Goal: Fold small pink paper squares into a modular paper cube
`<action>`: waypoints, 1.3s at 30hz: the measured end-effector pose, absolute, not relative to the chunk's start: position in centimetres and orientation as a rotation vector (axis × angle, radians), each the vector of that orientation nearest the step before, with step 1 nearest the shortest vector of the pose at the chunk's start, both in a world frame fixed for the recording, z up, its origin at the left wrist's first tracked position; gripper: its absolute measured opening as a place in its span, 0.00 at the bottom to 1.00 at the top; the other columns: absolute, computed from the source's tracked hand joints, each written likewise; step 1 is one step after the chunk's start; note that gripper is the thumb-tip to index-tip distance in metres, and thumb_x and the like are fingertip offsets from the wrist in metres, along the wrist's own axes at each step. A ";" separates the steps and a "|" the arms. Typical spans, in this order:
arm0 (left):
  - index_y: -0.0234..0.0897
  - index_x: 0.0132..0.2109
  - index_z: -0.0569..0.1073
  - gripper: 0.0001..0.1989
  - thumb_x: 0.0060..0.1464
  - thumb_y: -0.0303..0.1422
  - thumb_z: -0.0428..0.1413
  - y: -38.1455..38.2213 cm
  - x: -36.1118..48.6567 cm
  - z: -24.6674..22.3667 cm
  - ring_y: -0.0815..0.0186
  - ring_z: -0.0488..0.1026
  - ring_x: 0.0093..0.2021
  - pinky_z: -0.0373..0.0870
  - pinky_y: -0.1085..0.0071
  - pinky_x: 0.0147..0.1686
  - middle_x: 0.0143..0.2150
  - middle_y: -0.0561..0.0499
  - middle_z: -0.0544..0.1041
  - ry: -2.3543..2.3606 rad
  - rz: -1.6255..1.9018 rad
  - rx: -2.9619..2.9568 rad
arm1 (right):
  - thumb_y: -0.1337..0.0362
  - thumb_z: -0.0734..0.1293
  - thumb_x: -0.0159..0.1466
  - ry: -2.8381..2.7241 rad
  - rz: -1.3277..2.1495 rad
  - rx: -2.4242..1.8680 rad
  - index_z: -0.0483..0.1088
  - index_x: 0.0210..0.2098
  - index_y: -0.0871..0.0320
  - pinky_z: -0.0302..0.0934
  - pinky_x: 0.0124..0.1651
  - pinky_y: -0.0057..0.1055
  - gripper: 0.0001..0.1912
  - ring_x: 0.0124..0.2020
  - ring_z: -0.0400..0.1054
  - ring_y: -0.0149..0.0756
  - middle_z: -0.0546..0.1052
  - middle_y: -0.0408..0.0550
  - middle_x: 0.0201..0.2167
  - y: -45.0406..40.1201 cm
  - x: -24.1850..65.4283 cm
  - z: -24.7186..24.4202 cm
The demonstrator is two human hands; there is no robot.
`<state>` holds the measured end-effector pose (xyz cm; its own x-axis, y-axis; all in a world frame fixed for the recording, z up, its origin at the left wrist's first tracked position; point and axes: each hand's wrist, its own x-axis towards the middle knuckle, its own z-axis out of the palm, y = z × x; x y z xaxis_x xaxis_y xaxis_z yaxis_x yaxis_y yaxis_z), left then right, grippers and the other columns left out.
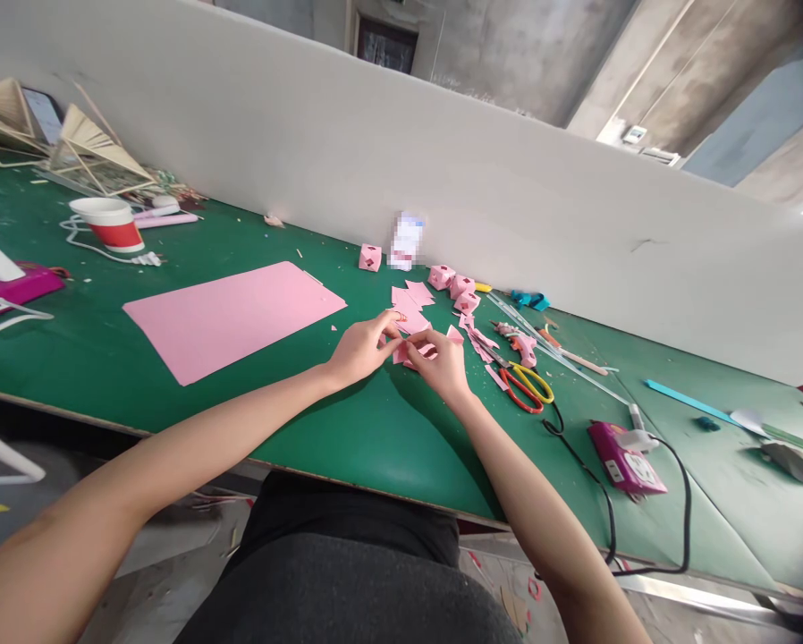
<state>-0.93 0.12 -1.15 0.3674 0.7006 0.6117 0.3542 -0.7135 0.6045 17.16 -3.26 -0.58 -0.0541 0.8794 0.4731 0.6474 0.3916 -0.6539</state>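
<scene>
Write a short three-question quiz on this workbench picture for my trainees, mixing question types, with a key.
1. Multiple choice: What colours are the handles of the scissors?
a) both black
b) one red-orange, one yellow
c) both blue
2. True or false: The large pink sheet lies to the left of the right hand.
3. Fill in the blank: The paper cup standing on the green tabletop is white and ____.

Key: 1. b; 2. True; 3. red
</scene>
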 end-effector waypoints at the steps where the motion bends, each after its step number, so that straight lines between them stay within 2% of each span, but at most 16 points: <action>1: 0.40 0.54 0.69 0.16 0.60 0.31 0.59 0.1 -1.0 -1.2 0.61 0.82 0.37 0.78 0.66 0.38 0.39 0.50 0.84 0.939 1.279 2.287 | 0.61 0.66 0.62 -1.797 0.316 -1.335 0.76 0.33 0.53 0.67 0.35 0.32 0.06 0.32 0.75 0.36 0.81 0.43 0.31 -3.3 17.1 -0.5; 8: 0.40 0.55 0.68 0.18 0.58 0.28 0.59 -0.4 -0.8 -0.8 0.61 0.82 0.36 0.78 0.65 0.40 0.36 0.52 0.84 0.936 1.253 2.281 | 0.60 0.65 0.63 -1.865 0.128 -1.327 0.72 0.30 0.53 0.65 0.38 0.33 0.06 0.36 0.72 0.39 0.80 0.45 0.33 -3.9 16.7 0.0; 17: 0.39 0.51 0.71 0.14 0.57 0.29 0.59 -0.2 -1.8 0.3 0.66 0.80 0.32 0.76 0.71 0.36 0.33 0.54 0.82 1.105 1.412 2.169 | 0.63 0.66 0.58 -1.646 0.079 -1.449 0.67 0.27 0.53 0.64 0.38 0.34 0.04 0.32 0.71 0.38 0.78 0.44 0.30 -3.0 18.9 0.2; 24: 0.39 0.54 0.71 0.16 0.59 0.29 0.59 0.1 -1.2 -0.6 0.64 0.81 0.35 0.77 0.70 0.37 0.36 0.52 0.84 1.012 1.369 2.212 | 0.59 0.67 0.63 -1.744 0.123 -1.308 0.73 0.37 0.53 0.66 0.42 0.35 0.06 0.39 0.74 0.40 0.81 0.46 0.37 -3.5 17.4 0.3; 29: 0.40 0.53 0.71 0.16 0.58 0.29 0.60 -0.4 -0.6 -0.8 0.62 0.82 0.36 0.78 0.68 0.39 0.37 0.51 0.85 0.954 1.320 2.193 | 0.60 0.65 0.65 -1.872 0.031 -1.343 0.72 0.32 0.52 0.65 0.43 0.36 0.06 0.40 0.73 0.42 0.80 0.47 0.34 -3.4 16.5 0.1; 33: 0.39 0.51 0.73 0.14 0.57 0.30 0.61 -0.3 -0.7 -0.4 0.63 0.82 0.34 0.79 0.69 0.38 0.36 0.52 0.85 1.016 1.366 2.121 | 0.63 0.66 0.62 -1.806 -0.005 -1.373 0.70 0.30 0.53 0.64 0.40 0.35 0.05 0.37 0.71 0.41 0.78 0.45 0.32 -3.0 17.1 0.1; 39: 0.38 0.51 0.73 0.15 0.56 0.29 0.60 0.6 -1.6 -0.1 0.62 0.83 0.38 0.79 0.69 0.39 0.35 0.52 0.84 1.095 1.483 2.040 | 0.64 0.65 0.58 -1.669 -0.017 -1.468 0.65 0.27 0.53 0.63 0.40 0.36 0.04 0.35 0.71 0.42 0.78 0.46 0.30 -2.5 18.8 0.0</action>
<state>-1.60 0.63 -0.15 0.1353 0.7747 0.6177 0.3623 -0.6189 0.6969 18.84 -2.50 0.02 0.0939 0.7905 0.6052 0.8030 0.2992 -0.5154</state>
